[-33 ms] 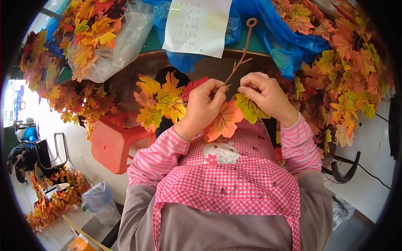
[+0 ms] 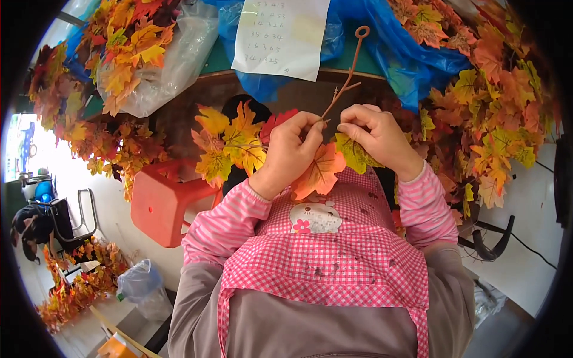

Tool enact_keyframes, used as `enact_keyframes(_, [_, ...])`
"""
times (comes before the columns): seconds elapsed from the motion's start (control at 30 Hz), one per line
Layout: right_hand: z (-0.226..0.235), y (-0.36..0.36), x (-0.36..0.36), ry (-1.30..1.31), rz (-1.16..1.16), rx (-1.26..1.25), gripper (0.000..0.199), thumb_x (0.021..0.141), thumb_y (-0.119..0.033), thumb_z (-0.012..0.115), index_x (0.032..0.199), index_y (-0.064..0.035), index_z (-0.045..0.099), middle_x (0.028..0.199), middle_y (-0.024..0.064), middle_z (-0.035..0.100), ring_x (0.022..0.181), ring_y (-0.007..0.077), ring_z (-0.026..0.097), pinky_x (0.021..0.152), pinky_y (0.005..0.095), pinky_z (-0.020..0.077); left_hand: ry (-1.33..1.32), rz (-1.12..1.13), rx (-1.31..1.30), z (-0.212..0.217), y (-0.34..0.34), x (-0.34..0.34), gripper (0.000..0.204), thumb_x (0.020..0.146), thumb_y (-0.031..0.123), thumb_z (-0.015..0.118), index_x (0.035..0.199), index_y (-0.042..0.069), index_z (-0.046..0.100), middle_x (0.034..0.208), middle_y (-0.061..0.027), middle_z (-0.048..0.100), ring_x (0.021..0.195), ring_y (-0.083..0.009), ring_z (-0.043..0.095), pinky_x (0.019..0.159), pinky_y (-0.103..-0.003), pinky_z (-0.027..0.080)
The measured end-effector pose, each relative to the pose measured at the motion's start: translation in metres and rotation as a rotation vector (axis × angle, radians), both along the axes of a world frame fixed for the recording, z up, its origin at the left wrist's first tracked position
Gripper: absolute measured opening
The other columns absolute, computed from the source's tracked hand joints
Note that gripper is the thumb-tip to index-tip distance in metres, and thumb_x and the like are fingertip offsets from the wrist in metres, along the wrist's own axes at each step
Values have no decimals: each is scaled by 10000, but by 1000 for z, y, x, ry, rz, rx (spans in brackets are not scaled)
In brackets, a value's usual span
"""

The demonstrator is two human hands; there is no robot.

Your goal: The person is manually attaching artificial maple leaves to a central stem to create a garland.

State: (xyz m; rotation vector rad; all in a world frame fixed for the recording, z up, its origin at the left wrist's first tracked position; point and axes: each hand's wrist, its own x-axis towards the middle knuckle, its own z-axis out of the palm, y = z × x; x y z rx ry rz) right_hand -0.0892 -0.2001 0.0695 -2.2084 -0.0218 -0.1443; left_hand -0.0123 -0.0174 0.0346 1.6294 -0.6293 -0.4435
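My left hand (image 2: 290, 156) pinches the leaf sprig (image 2: 239, 143); my right hand (image 2: 377, 138) fingers clamp the brown stem (image 2: 349, 71), apparently at the join, steadying both above my lap.

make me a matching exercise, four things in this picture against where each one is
Things:
1. sheet of paper
2. red plastic stool
3. brown stem with a loop end
4. orange leaf

Places:
A. sticking up from between the two hands
B. below the left hand, over the pink checked apron
C. on the floor, left of the person's left sleeve
D. at the top, lying on the blue plastic bag

Pairs: 1-D, 2-C, 3-A, 4-B
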Motion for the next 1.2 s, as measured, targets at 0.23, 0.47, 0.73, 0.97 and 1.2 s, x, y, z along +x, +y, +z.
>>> enact_keyframes(0.23, [-16, 6, -5, 17, -71, 152, 86, 905, -51, 583, 951, 19, 602, 871, 31, 635, 816, 82, 578, 728, 232, 474, 2, 4, -1, -5, 1, -5, 122, 891, 84, 594, 929, -27, 627, 714, -87, 618, 626, -109, 559, 566, -264, 456])
enact_keyframes(0.47, [-11, 10, -2, 15, -71, 165, 106, 893, -33, 582, 979, 17, 618, 866, 63, 627, 825, 124, 594, 738, 257, 475, 2, 10, 2, -6, 1, -8, 117, 885, 78, 595, 935, -24, 626, 760, -124, 637, 655, -152, 600, 601, -283, 482])
enact_keyframes(0.73, [-9, 11, 0, -106, -27, -160, 123, 834, -35, 612, 954, -13, 628, 875, 118, 629, 833, 290, 596, 746, 360, 464, -23, -3, -2, -9, 1, -7, 105, 872, 62, 597, 934, -21, 619, 786, -149, 641, 679, -211, 633, 615, -306, 497])
enact_keyframes(0.97, [-13, 12, 2, 16, 1, 43, 114, 834, -21, 620, 942, 17, 617, 922, 85, 595, 860, 209, 596, 773, 310, 459, -267, -11, 41, -10, 2, -6, 85, 875, 40, 585, 937, -15, 606, 780, -156, 612, 686, -267, 614, 607, -333, 485])
enact_keyframes(1.2, [-29, 9, 8, 189, 72, 347, 121, 864, 0, 606, 974, 50, 597, 1013, 16, 543, 945, 89, 554, 839, 239, 449, -422, -99, 70, -12, 4, 2, 97, 862, 22, 577, 946, -22, 601, 794, -166, 617, 698, -315, 628, 613, -353, 489])
